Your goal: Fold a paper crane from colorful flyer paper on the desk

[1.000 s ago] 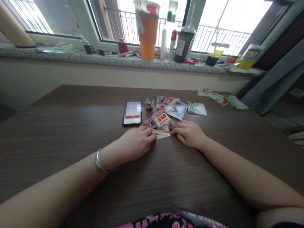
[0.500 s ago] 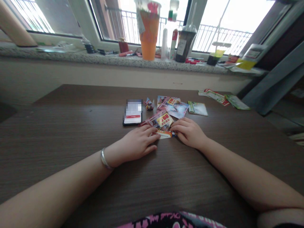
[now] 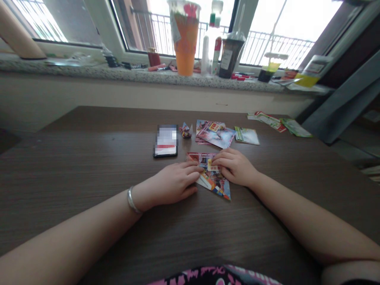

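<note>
Left hand (image 3: 175, 182), right hand (image 3: 237, 168) press flyer (image 3: 217, 184), phone (image 3: 165, 142) beyond.

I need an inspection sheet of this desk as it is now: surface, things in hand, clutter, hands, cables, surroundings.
Surface: dark wood-grain table.
Things in hand: folded colourful leaflet, flat on the table, partly under both hands.
Clutter: phone, screen lit; small folded paper; loose leaflets; green card; more papers at the far right.
Hands: left hand, palm down, fingers on the leaflet, bracelet on the wrist; right hand, fingertips pressing the leaflet.
Cables: nothing seen.
Surroundings: windowsill with orange cup, bottle, dark cup; window behind.
</note>
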`<state>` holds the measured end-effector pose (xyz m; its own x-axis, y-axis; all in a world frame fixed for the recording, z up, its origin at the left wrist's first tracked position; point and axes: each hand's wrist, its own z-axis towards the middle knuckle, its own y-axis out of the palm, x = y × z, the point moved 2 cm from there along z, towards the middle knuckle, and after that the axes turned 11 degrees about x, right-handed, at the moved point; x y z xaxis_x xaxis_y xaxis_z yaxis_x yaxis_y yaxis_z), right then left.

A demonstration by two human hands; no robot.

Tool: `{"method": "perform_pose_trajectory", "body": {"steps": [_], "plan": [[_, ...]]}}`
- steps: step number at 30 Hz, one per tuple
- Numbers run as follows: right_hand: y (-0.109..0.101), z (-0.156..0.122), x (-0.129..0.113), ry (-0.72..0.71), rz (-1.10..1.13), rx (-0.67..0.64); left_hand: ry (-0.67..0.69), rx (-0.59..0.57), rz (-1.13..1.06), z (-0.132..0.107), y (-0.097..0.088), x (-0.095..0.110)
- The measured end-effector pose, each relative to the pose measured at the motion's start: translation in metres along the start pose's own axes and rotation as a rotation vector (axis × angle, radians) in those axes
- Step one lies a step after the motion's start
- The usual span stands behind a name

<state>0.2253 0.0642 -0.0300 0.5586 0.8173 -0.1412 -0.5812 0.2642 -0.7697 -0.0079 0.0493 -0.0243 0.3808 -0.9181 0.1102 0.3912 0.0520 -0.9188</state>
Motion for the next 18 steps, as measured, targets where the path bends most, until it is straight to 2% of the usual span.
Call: {"method": "perform_pose_trajectory", "body": {"steps": [4, 9, 18], "plan": [[0.0002, 0.0016, -0.0031, -0.028, 0.029, -0.018, -0.027, 0.025, 0.027, -0.0011, 0.0025, -0.0026], [0.0012, 0.0010, -0.0023, -0.025, 0.056, -0.032, 0.012, 0.042, 0.058, -0.0004, 0.0032, -0.0048], [0.0029, 0.0004, -0.0029, -0.076, 0.088, -0.064, -0.047, 0.074, 0.117, 0.0010, 0.0006, -0.0083]]}}
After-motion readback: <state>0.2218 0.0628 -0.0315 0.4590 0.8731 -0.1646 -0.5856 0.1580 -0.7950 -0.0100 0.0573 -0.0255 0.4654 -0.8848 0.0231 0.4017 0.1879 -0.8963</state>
